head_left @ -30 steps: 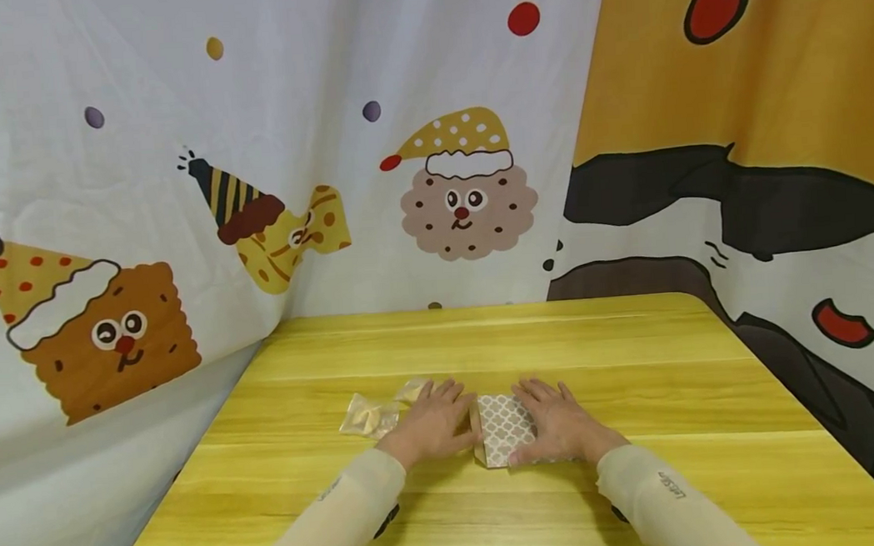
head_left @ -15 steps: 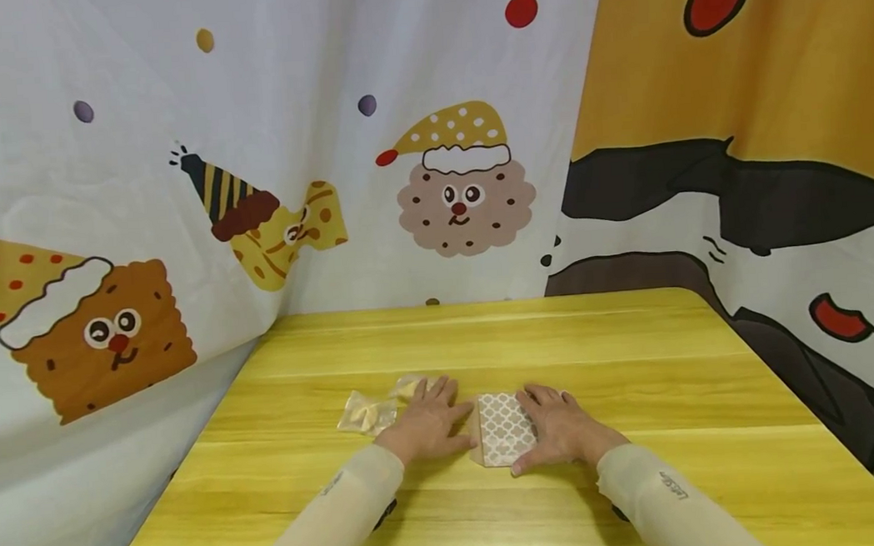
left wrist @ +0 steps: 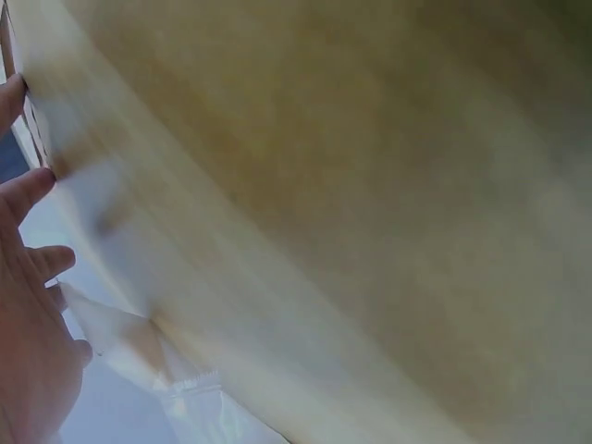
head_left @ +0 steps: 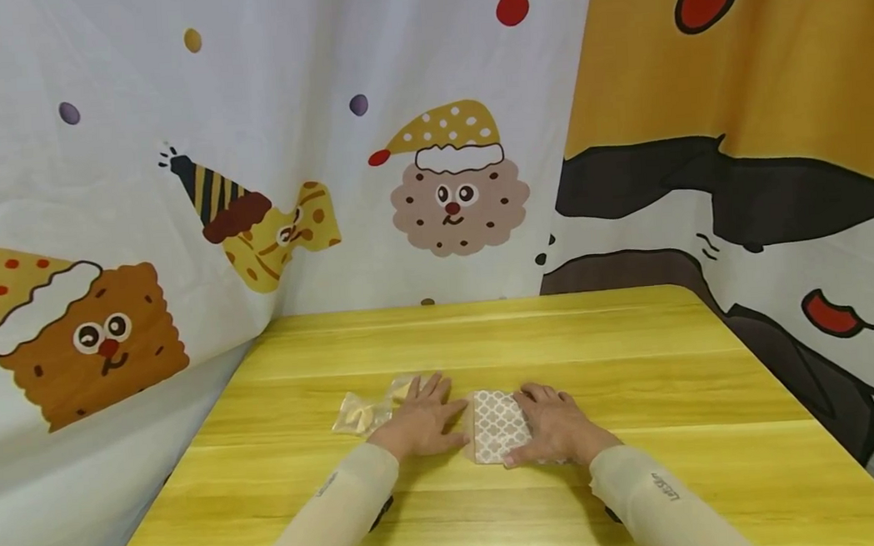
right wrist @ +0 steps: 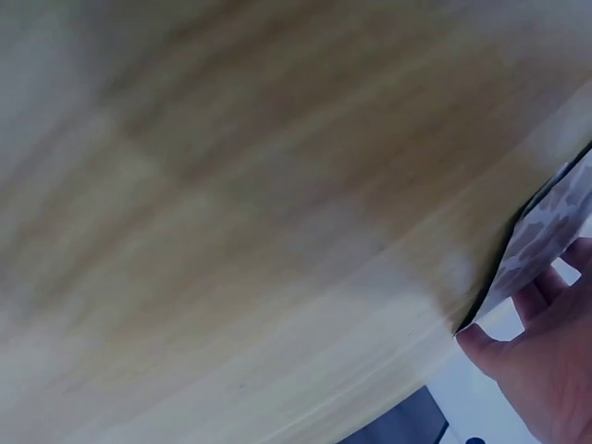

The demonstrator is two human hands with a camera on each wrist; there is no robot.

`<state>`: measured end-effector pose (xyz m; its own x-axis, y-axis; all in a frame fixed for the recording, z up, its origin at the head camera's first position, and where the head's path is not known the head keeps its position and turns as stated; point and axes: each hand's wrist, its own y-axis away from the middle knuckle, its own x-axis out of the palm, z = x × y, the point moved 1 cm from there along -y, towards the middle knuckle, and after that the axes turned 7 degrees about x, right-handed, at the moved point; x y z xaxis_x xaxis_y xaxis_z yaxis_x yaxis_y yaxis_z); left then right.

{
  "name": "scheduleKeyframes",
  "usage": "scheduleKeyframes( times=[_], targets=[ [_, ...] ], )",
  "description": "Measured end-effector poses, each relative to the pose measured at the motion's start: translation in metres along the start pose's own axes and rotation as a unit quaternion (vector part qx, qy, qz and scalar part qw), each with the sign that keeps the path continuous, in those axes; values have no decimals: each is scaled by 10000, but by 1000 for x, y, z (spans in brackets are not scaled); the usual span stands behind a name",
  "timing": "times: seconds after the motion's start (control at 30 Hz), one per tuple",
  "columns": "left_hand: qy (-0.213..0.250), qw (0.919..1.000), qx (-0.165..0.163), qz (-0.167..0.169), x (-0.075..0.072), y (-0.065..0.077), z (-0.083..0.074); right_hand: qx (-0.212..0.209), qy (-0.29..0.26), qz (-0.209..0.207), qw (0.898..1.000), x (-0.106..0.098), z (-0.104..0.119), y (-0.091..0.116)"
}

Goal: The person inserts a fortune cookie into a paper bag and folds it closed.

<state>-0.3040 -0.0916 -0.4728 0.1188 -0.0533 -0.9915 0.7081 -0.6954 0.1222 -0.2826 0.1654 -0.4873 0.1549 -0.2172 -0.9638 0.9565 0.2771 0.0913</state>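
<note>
A paper bag (head_left: 497,428) with a white-and-grey lattice pattern lies on the wooden table, a plain tan strip showing along its left side. My right hand (head_left: 556,424) rests across its right part, thumb at the near edge and fingers towards the far edge. In the right wrist view, the thumb touches the edge of the patterned bag (right wrist: 546,231). My left hand (head_left: 419,420) lies just left of the bag with its fingers spread, thumb close to the tan strip. Clear packets (head_left: 359,414) with pale yellow pieces inside lie left of that hand, one partly hidden by its fingers.
The yellow wood-grain table (head_left: 486,337) reaches back to a white curtain (head_left: 318,46) printed with cartoon snacks. A curtain with a large orange, black and white print (head_left: 658,84) hangs along the right side.
The tan left side of the bag stood up more one second ago and lies flatter now. Both hands keep nearly the same places while the head view shifts slightly.
</note>
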Motion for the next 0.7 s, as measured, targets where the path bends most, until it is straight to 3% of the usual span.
scheduleKeyframes(
  times=[0.4, 0.7],
  targets=[
    [88, 9996, 127, -255, 1, 4, -2, 78, -134, 2, 9999, 0, 1, 0],
    [929, 9909, 134, -964, -10, 3, -10, 70, -102, 16, 9999, 1, 1, -1]
  ],
)
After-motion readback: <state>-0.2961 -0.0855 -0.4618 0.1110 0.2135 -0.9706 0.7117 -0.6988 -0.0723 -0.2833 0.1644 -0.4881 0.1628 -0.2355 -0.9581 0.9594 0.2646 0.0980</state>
